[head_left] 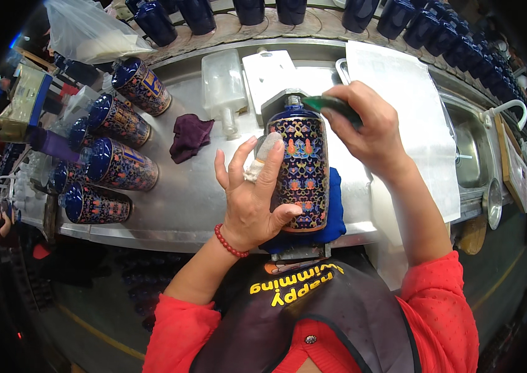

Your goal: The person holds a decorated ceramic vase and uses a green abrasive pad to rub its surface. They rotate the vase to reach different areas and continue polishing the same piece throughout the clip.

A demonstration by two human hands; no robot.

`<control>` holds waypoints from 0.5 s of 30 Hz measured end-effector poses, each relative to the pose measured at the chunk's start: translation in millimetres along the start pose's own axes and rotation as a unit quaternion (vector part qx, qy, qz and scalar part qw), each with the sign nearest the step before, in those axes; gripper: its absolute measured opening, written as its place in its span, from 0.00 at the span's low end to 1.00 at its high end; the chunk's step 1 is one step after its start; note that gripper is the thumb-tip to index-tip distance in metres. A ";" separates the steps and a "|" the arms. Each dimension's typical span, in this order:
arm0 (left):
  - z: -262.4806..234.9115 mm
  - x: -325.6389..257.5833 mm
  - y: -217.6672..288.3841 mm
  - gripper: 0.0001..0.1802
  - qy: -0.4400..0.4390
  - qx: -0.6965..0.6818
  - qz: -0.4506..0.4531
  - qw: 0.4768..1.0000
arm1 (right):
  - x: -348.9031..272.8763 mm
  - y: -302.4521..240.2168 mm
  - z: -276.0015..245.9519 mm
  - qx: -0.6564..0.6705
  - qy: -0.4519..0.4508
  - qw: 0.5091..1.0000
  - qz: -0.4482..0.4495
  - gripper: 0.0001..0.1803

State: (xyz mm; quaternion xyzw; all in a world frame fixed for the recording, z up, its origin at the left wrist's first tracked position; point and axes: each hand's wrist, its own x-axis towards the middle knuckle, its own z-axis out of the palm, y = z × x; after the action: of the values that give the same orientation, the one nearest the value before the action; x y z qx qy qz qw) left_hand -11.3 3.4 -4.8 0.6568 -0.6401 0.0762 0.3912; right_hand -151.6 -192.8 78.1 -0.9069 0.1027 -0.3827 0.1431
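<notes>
A dark blue ceramic bottle with a colourful floral pattern lies on a blue cloth pad at the front of a metal worktable. My left hand grips its side; one finger is wrapped in tape. My right hand holds a small green tool at the bottle's neck.
Several similar patterned bottles lie on their sides at the left. A purple rag, a clear plastic bottle and a white sheet sit on the table. Plain dark blue bottles line the far edge. A sink is at the right.
</notes>
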 end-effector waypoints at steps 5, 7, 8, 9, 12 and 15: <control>-0.2 11.1 -12.1 0.46 -0.029 0.031 0.027 0.999 | -36.7 -8.4 -1.1 0.120 0.003 0.988 0.098 0.15; 1.5 12.0 -12.5 0.45 -0.015 0.023 0.026 0.999 | -48.4 -10.7 0.1 0.102 0.022 0.985 0.137 0.16; 1.8 12.4 -13.4 0.45 -0.013 0.023 0.029 0.999 | -50.6 -10.3 2.8 0.053 0.028 0.996 0.073 0.21; 1.9 12.6 -14.0 0.45 -0.010 0.023 0.033 0.999 | -53.4 -12.0 3.4 0.023 -0.006 0.999 0.040 0.26; -0.3 12.8 -16.4 0.46 -0.014 0.034 0.041 0.998 | -58.5 -20.1 7.9 -0.030 -0.066 0.997 -0.015 0.29; -1.7 13.1 -17.3 0.45 -0.016 0.036 0.047 0.998 | -61.7 -26.2 10.0 -0.045 -0.075 0.996 -0.014 0.28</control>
State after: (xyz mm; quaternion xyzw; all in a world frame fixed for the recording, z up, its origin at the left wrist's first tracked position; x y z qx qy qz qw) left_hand 7.2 -8.0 -2.9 0.6406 -0.6736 0.1067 0.3529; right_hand -184.6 -148.2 39.3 -0.9399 0.0962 -0.3105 0.1043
